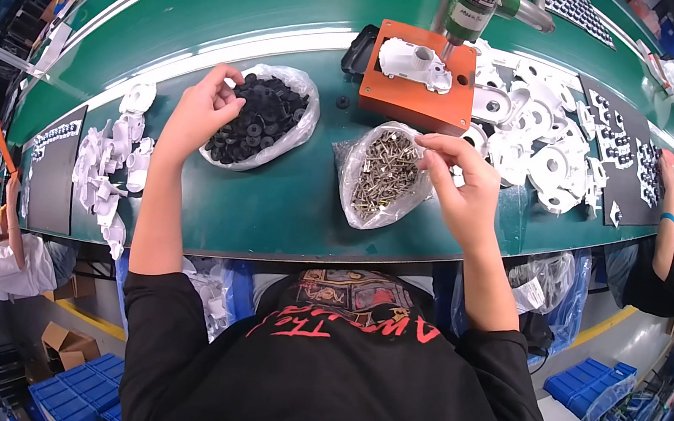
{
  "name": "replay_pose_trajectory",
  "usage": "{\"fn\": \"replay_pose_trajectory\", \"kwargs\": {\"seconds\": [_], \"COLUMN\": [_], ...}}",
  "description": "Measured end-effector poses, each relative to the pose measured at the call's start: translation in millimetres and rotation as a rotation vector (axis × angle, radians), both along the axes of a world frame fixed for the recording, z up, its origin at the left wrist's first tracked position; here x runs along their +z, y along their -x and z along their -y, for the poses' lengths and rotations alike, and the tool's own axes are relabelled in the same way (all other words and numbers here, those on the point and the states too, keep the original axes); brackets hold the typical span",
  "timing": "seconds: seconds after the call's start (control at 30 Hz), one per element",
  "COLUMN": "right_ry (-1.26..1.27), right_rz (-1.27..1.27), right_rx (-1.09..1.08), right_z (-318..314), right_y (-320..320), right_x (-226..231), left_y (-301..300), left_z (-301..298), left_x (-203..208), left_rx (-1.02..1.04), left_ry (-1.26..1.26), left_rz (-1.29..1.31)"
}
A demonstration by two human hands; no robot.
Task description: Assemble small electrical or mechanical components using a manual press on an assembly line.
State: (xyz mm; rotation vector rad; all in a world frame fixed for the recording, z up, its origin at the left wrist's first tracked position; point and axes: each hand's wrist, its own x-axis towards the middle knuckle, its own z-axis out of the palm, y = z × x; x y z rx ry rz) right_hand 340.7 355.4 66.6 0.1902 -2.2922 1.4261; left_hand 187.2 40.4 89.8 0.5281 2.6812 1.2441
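Right hand [463, 189] pinching screw [425, 139], axis unclear.

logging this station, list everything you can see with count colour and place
washer bag: one, clear, black washers, centre left
screw bag: one, clear, metal screws, centre
jig: one, orange, holds a white part, top centre
driver: one, green, above jig
white parts: many, right of jig; more far left
belt: one, green
co-workers: two, far left and far right
left hand: at washer bag
right hand: at screw bag
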Motion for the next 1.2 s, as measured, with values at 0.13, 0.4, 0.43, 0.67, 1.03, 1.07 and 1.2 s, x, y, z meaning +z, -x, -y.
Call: {"fn": "replay_pose_trajectory", "kwargs": {"seconds": [0.13, 0.4, 0.43, 0.67, 1.03, 1.07, 1.2], "right_ry": [0.076, 0.156, 0.155, 0.138, 0.281, 0.307, 0.332], "right_rz": [0.015, 0.09, 0.088, 0.062, 0.06, 0.062, 0.061], "right_rx": [0.006, -0.017, -0.018, -0.018, -0.042, -0.036, -0.045], "right_z": [0, -6, -7, -11, -20, -20, -24], "right_y": [-2, -7, -7, -9, -9, -9, -8], "right_x": [0, 0, -1, -3, -11, -10, -13], "left_y": [-4, 5, 9, 48, 88, 90, 102], "left_z": [-5, -48, -57, -127, -197, -202, -223], "left_x": [6, 26, 28, 18, 5, 5, 12], "left_rx": [-0.002, -0.011, -0.011, -0.126, -0.379, -0.381, -0.422], "left_ry": [0.029, 0.018, 0.017, -0.085, -0.205, -0.201, -0.117], "left_rz": [-0.106, 0.001, -0.001, 0.041, 0.295, 0.297, 0.192]}}
